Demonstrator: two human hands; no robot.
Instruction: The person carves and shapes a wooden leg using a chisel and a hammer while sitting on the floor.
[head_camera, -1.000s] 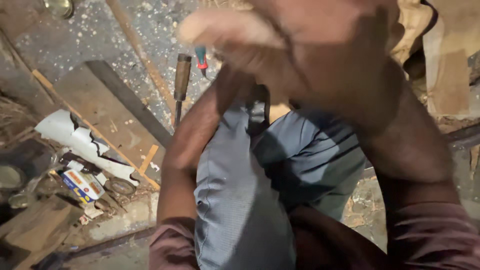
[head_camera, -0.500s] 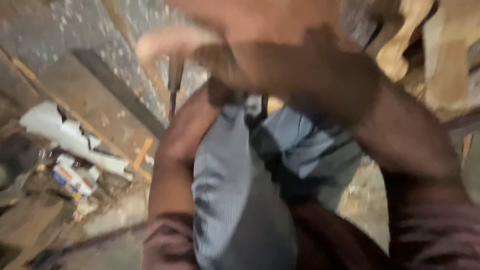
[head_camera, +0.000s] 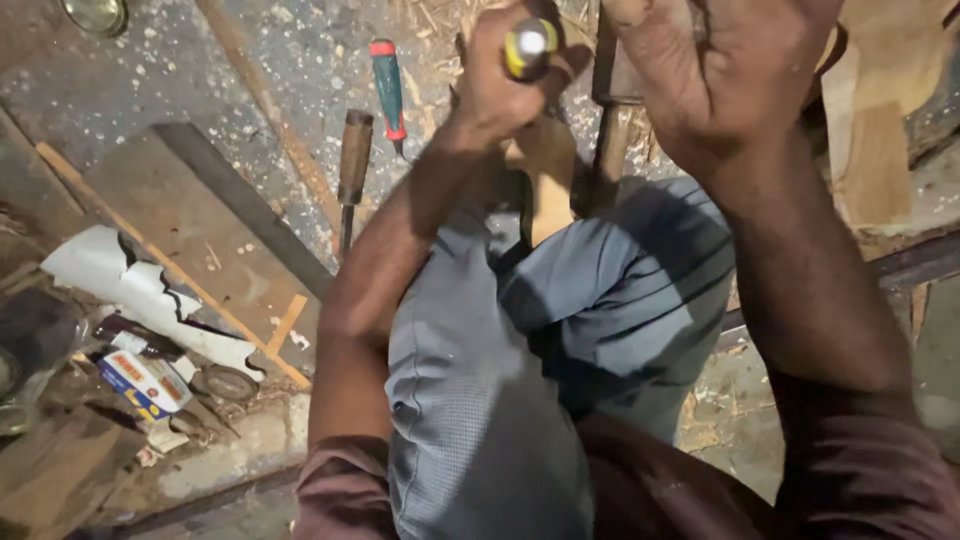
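Head view, looking straight down over bent knees in grey-blue trousers (head_camera: 560, 330). Left hand (head_camera: 505, 75) at 12 o'clock, fist clenched round a yellow-and-black tool handle (head_camera: 528, 45), butt end toward the camera. Right hand (head_camera: 715, 70) at 1 o'clock, fingers curled round the dark wooden handle of a mallet-like tool (head_camera: 612, 90); head of that tool hidden behind the palm, so exact kind not tellable. Pale wooden workpiece (head_camera: 548, 180) just below both hands, between the knees, partly covered by the left wrist. On the floor at 11 o'clock, near the left forearm: wooden-handled chisel (head_camera: 352, 165) lying with its steel shank toward 6, and just beside it toward 12 a green-handled screwdriver with red bands (head_camera: 388, 85). Flat wooden board (head_camera: 190, 210) at 9 o'clock, torn white sheet (head_camera: 130, 285) along its lower edge, small colourful carton (head_camera: 145, 382) at 8 o'clock. Sawdust and shavings scattered over the concrete floor (head_camera: 150, 70).
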